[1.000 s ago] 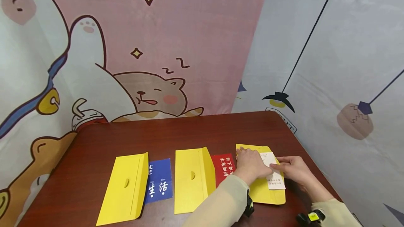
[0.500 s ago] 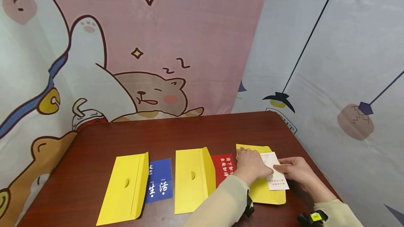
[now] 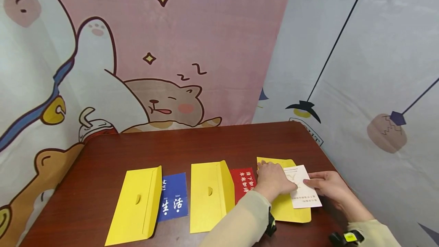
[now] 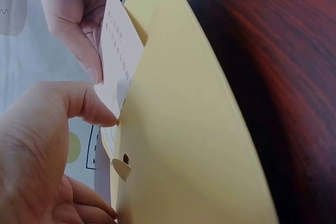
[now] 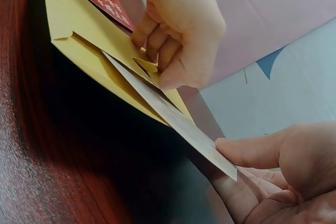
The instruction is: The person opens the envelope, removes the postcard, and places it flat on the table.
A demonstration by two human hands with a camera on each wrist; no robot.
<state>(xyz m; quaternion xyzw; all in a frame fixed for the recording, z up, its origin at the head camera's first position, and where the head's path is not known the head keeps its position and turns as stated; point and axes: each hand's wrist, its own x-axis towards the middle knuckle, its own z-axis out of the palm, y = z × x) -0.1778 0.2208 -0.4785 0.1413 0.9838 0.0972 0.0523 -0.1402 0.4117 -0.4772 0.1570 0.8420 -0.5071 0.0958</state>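
Observation:
My right hand (image 3: 330,189) pinches the outer edge of a white card (image 3: 305,196) with printed lettering, thumb on top. The card's other end is tucked inside the right-hand yellow envelope (image 3: 282,208), at the mouth beneath the raised flap. My left hand (image 3: 273,178) holds that envelope down, its curled fingers on the body by the half-moon tab (image 4: 122,169). The left thumb (image 4: 97,109) bends in at the mouth edge, right against the card. In the right wrist view, the card (image 5: 168,113) slants out from between the envelope's two layers.
Two more yellow envelopes lie to the left, one in the middle (image 3: 207,201) and one farther left (image 3: 135,205). A blue card (image 3: 175,197) and a red card (image 3: 241,180) with white characters lie beside them. The brown table (image 3: 171,148) meets cartoon-printed cloth behind.
The right hand has shifted to the right, drawing the white card farther out of the envelope, so more of it shows. The left hand has stayed in place on the envelope.

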